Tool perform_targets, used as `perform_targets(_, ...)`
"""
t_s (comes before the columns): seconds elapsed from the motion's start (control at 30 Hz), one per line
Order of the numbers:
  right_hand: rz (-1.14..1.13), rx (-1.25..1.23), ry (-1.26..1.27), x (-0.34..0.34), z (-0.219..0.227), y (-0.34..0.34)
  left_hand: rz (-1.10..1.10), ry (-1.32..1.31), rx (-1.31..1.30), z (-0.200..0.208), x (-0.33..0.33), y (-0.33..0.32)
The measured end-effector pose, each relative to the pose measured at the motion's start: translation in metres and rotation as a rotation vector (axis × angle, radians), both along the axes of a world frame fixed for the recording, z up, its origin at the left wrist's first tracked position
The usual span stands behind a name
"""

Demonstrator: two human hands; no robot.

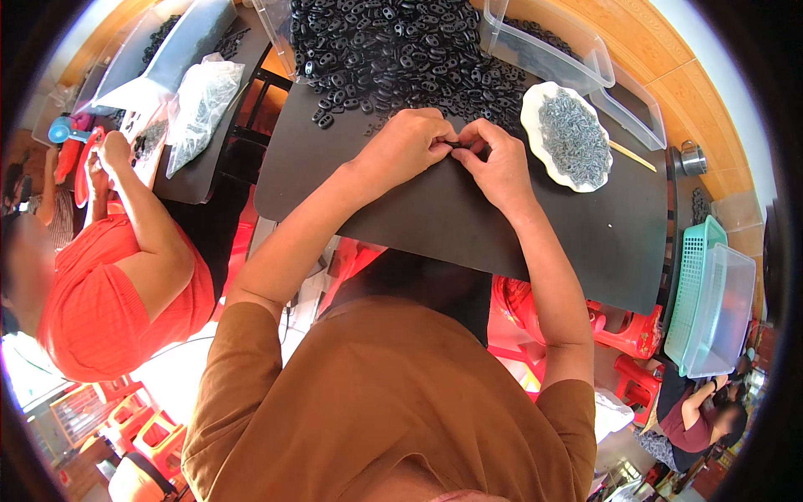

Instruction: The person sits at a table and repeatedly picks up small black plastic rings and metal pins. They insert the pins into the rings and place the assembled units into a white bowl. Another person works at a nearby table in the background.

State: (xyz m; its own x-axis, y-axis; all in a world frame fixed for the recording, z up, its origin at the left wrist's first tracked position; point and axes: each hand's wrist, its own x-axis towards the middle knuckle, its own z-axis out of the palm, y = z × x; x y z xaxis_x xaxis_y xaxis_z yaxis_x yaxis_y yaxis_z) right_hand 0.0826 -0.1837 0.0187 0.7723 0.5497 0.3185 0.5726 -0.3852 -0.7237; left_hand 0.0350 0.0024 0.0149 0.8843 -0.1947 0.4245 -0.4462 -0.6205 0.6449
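Note:
My left hand (411, 142) and my right hand (498, 166) meet over the dark table (418, 213), fingertips pinched together. Between them is a small black piece (456, 145), mostly covered by the fingers, so its exact shape does not show. Just beyond my hands spreads a large heap of black oval pieces with two holes each (385, 50). To the right of my right hand stands a white scalloped dish (533, 125) filled with many small, shiny grey parts (574, 138), too small to name.
Clear plastic bins (548, 54) stand at the back right, with a thin yellow stick (633, 156) by the dish. Right of the table are a green basket (693, 284) and a clear tub (726, 301). A person in red (125, 293) works at a table to the left.

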Motion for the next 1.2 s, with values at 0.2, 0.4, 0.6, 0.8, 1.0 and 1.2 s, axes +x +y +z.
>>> perform_targets(0.2,0.014,0.078,0.134,0.003,0.000,-0.002,-0.017,0.095,-0.102,-0.001,0.006,0.001)
perform_targets(0.4,0.013,0.073,0.073,0.003,-0.001,0.000,0.025,0.173,-0.221,-0.005,0.005,0.002)
perform_targets(0.6,0.012,0.140,0.009,0.002,-0.004,0.001,0.050,0.186,-0.190,-0.005,0.005,0.000)
perform_targets(0.8,0.031,0.120,0.002,0.004,-0.008,-0.002,0.005,0.165,-0.150,-0.002,0.005,0.001)
perform_targets(1.0,-0.004,0.145,0.042,0.003,-0.006,0.001,0.047,0.221,-0.195,-0.004,0.008,0.001)
perform_targets(1.2,-0.025,0.110,0.051,0.008,-0.006,0.003,0.062,0.077,-0.092,-0.009,0.012,0.001)
